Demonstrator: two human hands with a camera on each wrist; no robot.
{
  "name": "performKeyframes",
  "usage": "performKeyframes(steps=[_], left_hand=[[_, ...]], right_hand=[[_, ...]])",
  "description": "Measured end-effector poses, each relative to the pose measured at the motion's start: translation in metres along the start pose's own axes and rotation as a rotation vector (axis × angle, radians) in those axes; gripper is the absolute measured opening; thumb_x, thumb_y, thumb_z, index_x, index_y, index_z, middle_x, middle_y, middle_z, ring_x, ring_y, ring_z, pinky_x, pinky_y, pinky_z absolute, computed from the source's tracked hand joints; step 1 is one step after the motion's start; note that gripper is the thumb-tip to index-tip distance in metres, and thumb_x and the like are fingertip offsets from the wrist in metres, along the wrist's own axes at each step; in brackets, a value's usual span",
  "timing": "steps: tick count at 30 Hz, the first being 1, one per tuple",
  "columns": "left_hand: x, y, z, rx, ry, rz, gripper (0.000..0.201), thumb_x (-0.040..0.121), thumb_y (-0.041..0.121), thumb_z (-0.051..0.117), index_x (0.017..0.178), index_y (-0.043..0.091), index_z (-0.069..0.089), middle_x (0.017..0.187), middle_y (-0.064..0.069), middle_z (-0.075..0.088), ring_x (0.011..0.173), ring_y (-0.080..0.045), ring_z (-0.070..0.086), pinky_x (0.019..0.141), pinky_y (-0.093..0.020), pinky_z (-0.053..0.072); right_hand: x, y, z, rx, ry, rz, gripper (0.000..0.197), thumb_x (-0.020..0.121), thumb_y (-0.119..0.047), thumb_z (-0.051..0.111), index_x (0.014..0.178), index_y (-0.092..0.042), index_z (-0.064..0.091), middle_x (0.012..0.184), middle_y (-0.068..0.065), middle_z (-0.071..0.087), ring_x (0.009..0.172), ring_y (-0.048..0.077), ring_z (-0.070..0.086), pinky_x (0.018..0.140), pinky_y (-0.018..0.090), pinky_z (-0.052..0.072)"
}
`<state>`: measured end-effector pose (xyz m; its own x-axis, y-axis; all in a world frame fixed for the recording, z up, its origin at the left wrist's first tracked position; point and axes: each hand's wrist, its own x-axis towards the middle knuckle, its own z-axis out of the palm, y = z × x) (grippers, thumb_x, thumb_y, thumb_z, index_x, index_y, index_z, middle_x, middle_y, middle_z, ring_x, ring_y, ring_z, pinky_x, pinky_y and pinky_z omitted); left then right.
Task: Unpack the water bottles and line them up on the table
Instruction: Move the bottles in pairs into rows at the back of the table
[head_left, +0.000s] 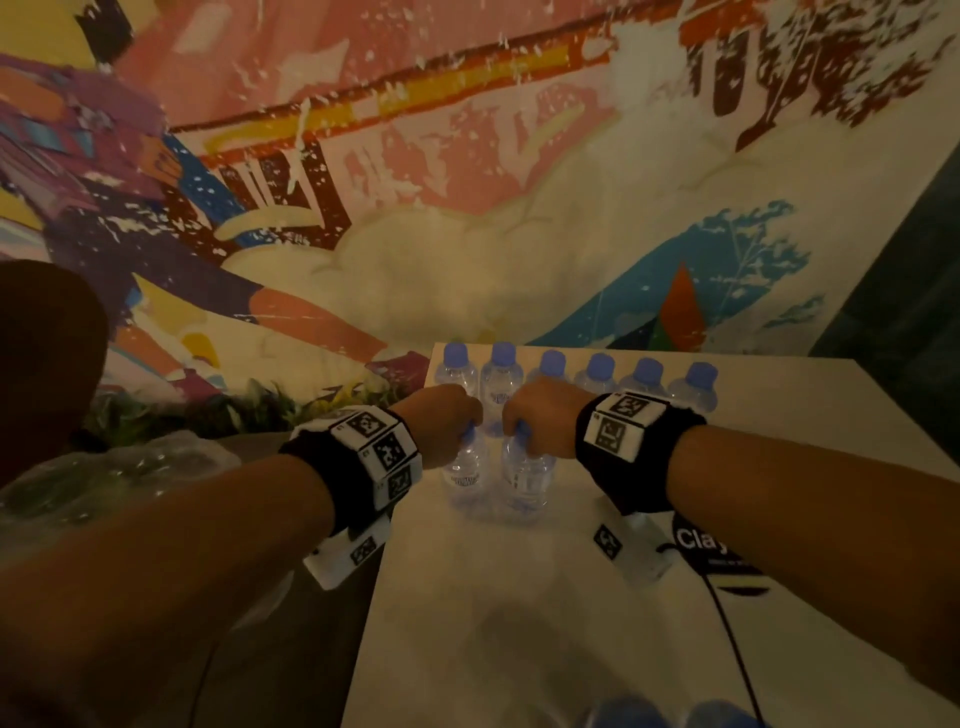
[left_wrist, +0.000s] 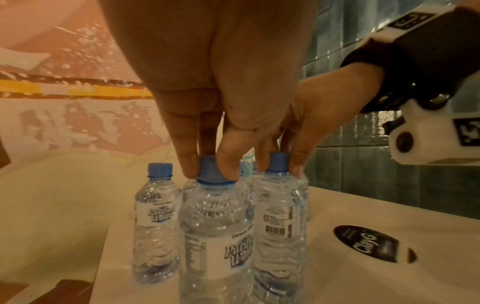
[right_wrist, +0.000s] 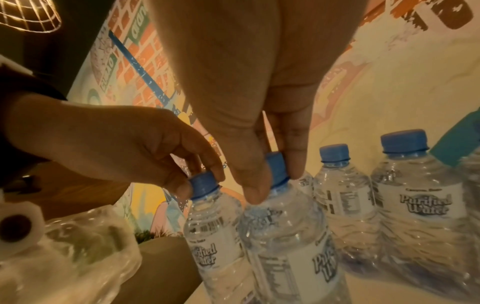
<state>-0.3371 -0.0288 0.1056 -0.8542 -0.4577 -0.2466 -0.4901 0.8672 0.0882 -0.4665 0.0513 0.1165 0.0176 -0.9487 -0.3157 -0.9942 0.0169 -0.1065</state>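
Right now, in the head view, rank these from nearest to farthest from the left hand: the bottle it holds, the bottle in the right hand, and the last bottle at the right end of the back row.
1. Bottle pinched by the left hand: bottle it holds, directly beneath.
2. Bottle in the right hand, just to its right.
3. Last back-row bottle, far right by the wall.

A painted mural wall (head_left: 467, 182) rises behind the pale table (head_left: 519, 597); teal tiled wall (head_left: 909, 291) right of it, dim warm light.
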Motion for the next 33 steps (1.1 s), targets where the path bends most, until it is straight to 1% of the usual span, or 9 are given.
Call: performKeyframes(steps=[4, 8, 11, 13, 15, 20, 25, 30, 33], left_hand=[[0.031, -0.011, -0.002, -0.001, 0.032, -0.061, 0.021, 0.087, 0.001, 0.044, 0.097, 0.0, 0.062, 0.093, -0.021, 0.064, 0.092, -0.035, 0.06, 0.081, -0.04, 0.049], [0.048, -0.021, -0.004, -0.006, 0.054, -0.113, 0.016, 0.086, 0.0, 0.047, 0.085, 0.012, 0.058, 0.082, -0.009, 0.051, 0.081, -0.027, 0.053, 0.073, -0.031, 0.039], [0.054, -0.028, -0.002, -0.04, 0.049, -0.15, 0.019, 0.086, 0.0, 0.048, 0.091, 0.012, 0.062, 0.084, -0.008, 0.052, 0.089, -0.027, 0.06, 0.079, -0.033, 0.045], [0.055, -0.03, 0.0, -0.039, 0.068, -0.147, 0.024, 0.086, -0.001, 0.047, 0.101, 0.01, 0.062, 0.1, -0.015, 0.062, 0.104, -0.03, 0.06, 0.088, -0.036, 0.048], [0.053, -0.031, 0.003, -0.062, 0.095, -0.187, 0.033, 0.087, -0.001, 0.048, 0.116, 0.012, 0.058, 0.121, -0.012, 0.057, 0.113, -0.028, 0.055, 0.091, -0.035, 0.045], [0.04, -0.027, 0.0, -0.123, 0.114, -0.147, 0.031, 0.086, 0.002, 0.045, 0.113, 0.01, 0.06, 0.119, -0.017, 0.062, 0.11, -0.031, 0.057, 0.093, -0.041, 0.047], [0.004, -0.01, -0.014, -0.038, 0.178, -0.035, 0.046, 0.088, 0.004, 0.05, 0.133, 0.01, 0.043, 0.144, -0.014, 0.041, 0.13, -0.032, 0.042, 0.107, -0.042, 0.036], [-0.039, 0.015, -0.018, -0.162, 0.193, 0.092, 0.041, 0.088, 0.005, 0.052, 0.127, 0.015, 0.052, 0.14, -0.01, 0.048, 0.127, -0.031, 0.045, 0.104, -0.044, 0.04], [-0.061, 0.039, -0.014, -0.174, 0.118, 0.214, 0.04, 0.088, 0.012, 0.054, 0.128, 0.017, 0.052, 0.138, -0.008, 0.05, 0.127, -0.028, 0.046, 0.106, -0.043, 0.04]], right_hand=[[0.032, 0.017, -0.002, 0.045, 0.035, 0.018, 0.028, 0.085, -0.001, 0.059, 0.112, -0.004, 0.061, 0.119, 0.017, 0.062, 0.108, 0.036, 0.058, 0.096, 0.041, 0.048], [0.059, 0.02, 0.002, 0.088, 0.082, 0.054, 0.028, 0.082, 0.0, 0.06, 0.108, -0.007, 0.063, 0.114, 0.016, 0.063, 0.105, 0.033, 0.06, 0.087, 0.032, 0.045], [0.076, 0.021, 0.004, 0.016, 0.092, 0.098, 0.019, 0.08, -0.001, 0.058, 0.098, -0.007, 0.064, 0.11, 0.018, 0.061, 0.099, 0.035, 0.062, 0.087, 0.037, 0.048], [0.08, 0.023, 0.003, -0.157, 0.075, 0.094, 0.013, 0.08, -0.008, 0.055, 0.091, -0.005, 0.059, 0.102, 0.019, 0.061, 0.099, 0.037, 0.063, 0.08, 0.038, 0.045], [0.08, 0.021, 0.003, -0.171, 0.069, 0.087, 0.018, 0.081, -0.009, 0.055, 0.098, -0.005, 0.059, 0.099, 0.021, 0.063, 0.104, 0.037, 0.062, 0.077, 0.037, 0.044], [0.068, 0.019, 0.004, 0.119, 0.12, 0.133, 0.039, 0.084, -0.01, 0.062, 0.123, -0.009, 0.054, 0.124, 0.018, 0.057, 0.113, 0.036, 0.056, 0.091, 0.038, 0.047], [0.02, 0.016, -0.02, 0.133, 0.155, 0.144, 0.038, 0.087, -0.019, 0.063, 0.123, -0.009, 0.055, 0.128, 0.018, 0.054, 0.117, 0.035, 0.053, 0.095, 0.036, 0.044], [-0.06, -0.002, -0.039, 0.089, 0.156, 0.209, 0.039, 0.089, -0.029, 0.06, 0.125, -0.013, 0.056, 0.133, 0.013, 0.054, 0.119, 0.03, 0.05, 0.095, 0.032, 0.039], [-0.109, -0.016, -0.03, 0.033, 0.04, 0.243, 0.039, 0.09, -0.031, 0.059, 0.125, -0.016, 0.056, 0.131, 0.009, 0.056, 0.117, 0.026, 0.052, 0.093, 0.03, 0.039]])
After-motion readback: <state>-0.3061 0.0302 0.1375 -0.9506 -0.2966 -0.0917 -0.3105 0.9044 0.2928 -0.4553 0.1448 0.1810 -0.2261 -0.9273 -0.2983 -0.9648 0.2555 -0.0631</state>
